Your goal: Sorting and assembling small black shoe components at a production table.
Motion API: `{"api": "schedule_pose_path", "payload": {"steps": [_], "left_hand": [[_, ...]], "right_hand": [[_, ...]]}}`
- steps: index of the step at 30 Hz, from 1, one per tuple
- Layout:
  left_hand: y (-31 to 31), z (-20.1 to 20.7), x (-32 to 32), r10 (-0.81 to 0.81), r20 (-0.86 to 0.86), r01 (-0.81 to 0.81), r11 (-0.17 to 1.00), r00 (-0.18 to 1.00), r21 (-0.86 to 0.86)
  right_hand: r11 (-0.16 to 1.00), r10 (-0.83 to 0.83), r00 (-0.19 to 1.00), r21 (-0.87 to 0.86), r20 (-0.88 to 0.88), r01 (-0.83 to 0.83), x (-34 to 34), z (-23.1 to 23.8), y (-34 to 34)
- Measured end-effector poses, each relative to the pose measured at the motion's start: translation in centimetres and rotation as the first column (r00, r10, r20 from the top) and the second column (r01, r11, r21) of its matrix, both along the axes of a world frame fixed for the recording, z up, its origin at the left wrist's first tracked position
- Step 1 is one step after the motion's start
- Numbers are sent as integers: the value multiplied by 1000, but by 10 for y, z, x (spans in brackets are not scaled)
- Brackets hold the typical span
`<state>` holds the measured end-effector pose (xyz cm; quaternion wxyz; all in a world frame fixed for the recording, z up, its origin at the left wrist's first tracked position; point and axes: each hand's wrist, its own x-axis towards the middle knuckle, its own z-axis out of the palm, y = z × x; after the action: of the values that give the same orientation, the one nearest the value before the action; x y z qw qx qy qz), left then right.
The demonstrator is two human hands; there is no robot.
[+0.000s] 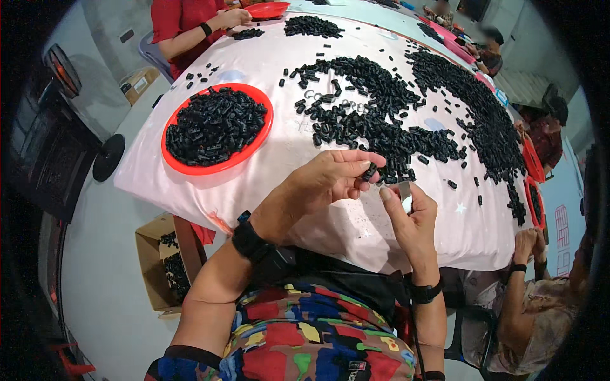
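My left hand [332, 177] is closed, pinching a small black cylindrical plastic part [370, 171] between thumb and fingers above the near side of the table. Close by on the right, my right hand [414, 221] grips a thin, flat metal blade [405, 190] between thumb and forefinger; its lower part is hidden in the fingers. A small gap separates the blade from the black part. Just beyond both hands spreads a loose heap of the same black parts [381, 135] on the pale pink tablecloth [292, 136].
A red basin [269, 120] full of black parts stands on the left. Below the table's left edge is a cardboard box [151, 263] holding more. A longer pile [489, 120] curves along the right. Co-workers sit at the far left [190, 32] and near right [540, 305].
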<state>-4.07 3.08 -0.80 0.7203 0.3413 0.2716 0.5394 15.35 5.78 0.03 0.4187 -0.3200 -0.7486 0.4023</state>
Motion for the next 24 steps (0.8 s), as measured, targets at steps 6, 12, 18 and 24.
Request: {"api": "schedule_pose_path", "payload": {"steps": [6, 12, 18, 24], "left_hand": [[-9, 4, 10, -57, 34, 57, 998, 998, 1], [-14, 8, 22, -99, 57, 99, 995, 993, 4], [-15, 11, 30, -63, 58, 64, 998, 996, -13], [-17, 12, 33, -4, 57, 6, 999, 998, -39]], "right_hand": [[1000, 15, 1000, 2, -23, -15, 2, 7, -4], [997, 64, 998, -46, -26, -65, 6, 11, -7], [1000, 17, 1000, -6, -15, -17, 10, 14, -5], [985, -34, 999, 171, 37, 27, 9, 14, -7]]}}
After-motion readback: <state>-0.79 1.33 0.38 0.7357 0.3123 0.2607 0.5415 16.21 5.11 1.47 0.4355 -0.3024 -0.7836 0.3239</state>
